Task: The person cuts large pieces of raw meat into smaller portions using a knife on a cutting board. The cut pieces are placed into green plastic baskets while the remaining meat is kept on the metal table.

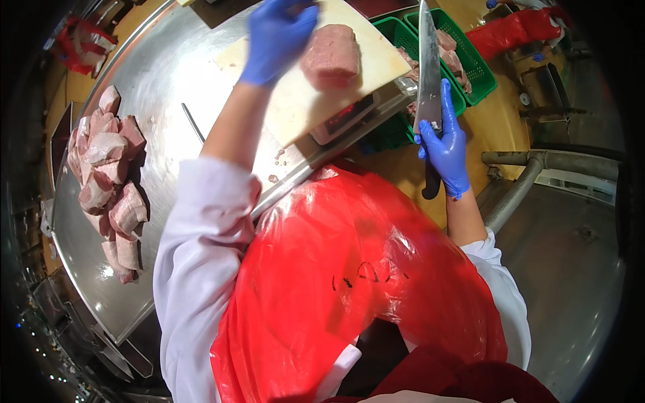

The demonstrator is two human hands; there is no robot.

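Observation:
A block of raw pink meat (333,57) rests on the white cutting board (377,59). Just left of it is my left hand (277,43), in a blue glove, blurred and partly cut off by the top edge. Its fingers do not show clearly. My right hand (446,153), also gloved in blue, grips a long knife (428,67) by its dark handle. The blade points up and away from me, to the right of the board, with the index finger stretched alongside it.
Raw meat pieces (107,161) are heaped on the steel table (168,74) at left. A thin dark rod (193,123) lies nearer the board. Partly under the board is a scale (346,119). Green baskets (478,75) with meat stand beyond the knife; a metal rail (521,188) is at right. Red-clad people (517,30) are nearby.

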